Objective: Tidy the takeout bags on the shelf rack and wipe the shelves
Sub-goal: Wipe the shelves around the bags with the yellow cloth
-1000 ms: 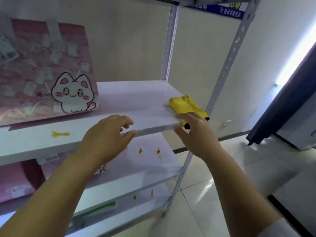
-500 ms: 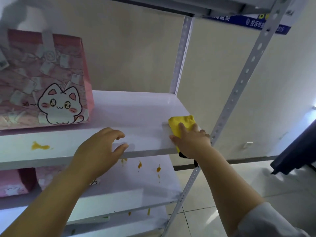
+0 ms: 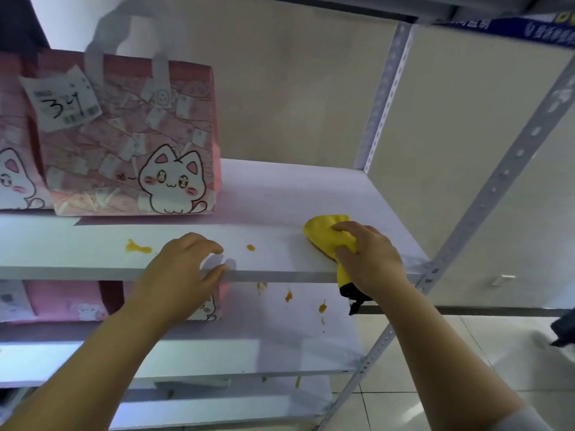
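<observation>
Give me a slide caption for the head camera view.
Right hand grips a yellow cloth on the stained shelf, left hand resting on its front edge.

Takeout pickup spot: slotted metal shelf rack (image 3: 494,188), receipt-tagged pink bags (image 3: 124,135), tiled floor (image 3: 466,353), blue wall sign (image 3: 544,35).

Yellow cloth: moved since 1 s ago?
Yes. The yellow cloth, gripped by the right hand, has slid left along the shelf, away from the front right upright that it lay beside earlier.
</observation>
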Demonstrator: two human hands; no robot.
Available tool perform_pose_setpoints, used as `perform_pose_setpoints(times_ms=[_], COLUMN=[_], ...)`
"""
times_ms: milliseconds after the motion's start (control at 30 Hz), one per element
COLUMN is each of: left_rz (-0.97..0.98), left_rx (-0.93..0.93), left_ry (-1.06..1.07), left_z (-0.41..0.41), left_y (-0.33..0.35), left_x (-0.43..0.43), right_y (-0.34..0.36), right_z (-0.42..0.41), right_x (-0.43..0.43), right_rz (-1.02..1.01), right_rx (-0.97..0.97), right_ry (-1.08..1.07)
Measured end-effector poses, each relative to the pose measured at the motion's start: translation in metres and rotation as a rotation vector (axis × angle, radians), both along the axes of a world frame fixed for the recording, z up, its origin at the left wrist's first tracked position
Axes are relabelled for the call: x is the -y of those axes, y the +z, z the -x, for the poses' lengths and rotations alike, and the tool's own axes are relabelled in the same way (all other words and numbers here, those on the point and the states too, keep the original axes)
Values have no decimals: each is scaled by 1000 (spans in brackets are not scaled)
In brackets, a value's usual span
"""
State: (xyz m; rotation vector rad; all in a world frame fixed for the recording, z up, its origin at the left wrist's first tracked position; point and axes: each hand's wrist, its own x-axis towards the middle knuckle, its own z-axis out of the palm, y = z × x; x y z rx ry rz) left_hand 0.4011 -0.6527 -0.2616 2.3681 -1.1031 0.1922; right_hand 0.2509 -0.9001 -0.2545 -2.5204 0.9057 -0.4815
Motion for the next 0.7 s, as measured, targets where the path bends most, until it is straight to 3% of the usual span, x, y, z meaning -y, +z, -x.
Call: perform_pose_setpoints(times_ms=[133,267,400,700], left_rz=[-26,-88,-116,-24], left_rx=[-3,55,123,221], left_ry=[8,-109,-184,-235], left_z=[-11,-16,-18,-24], left_y=[-1,-3,-5,-11], left_x=[-13,-19,-22,-26], right_y=[-1,-7,-6,-4], right_z=[-23,-44,-69,-68], right_x=[-25,-33,-37,-78], right_rz=[-43,130,109,92], right_rx=[92,-135,-221,-157], right_ry=[63,53,97,301])
